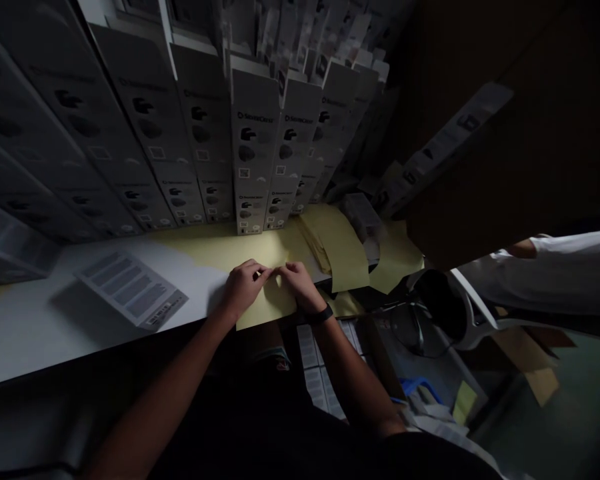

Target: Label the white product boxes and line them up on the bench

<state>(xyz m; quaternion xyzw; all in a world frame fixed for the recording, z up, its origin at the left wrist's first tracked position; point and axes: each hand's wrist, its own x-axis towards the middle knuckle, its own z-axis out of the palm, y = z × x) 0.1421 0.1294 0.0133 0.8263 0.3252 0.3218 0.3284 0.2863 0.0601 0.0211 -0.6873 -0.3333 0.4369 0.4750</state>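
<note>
A yellow paper sheet (pixel 263 312) lies at the front of the white table and reaches past its edge. Over it, my left hand (pixel 244 288) is closed in a pinch, thumb and forefinger pressed together at the paper. Close beside it, my right hand (pixel 300 285) pinches at the same spot, fingertips almost meeting the left ones. Whether something small and thin is also between the fingertips is too dark to tell. To the right of my hands rests a stack of yellow sheets (pixel 337 243). A printed white box (pixel 133 288) lies on the table to the left.
Tall rows of printed SilverCrest boxes (pixel 255 150) stand behind my hands. A large brown carton (pixel 460 193) juts in at the right. Below the white table (pixel 25 337) are more packed boxes (pixel 314 380). At far right shows a person's white sleeve (pixel 575 267).
</note>
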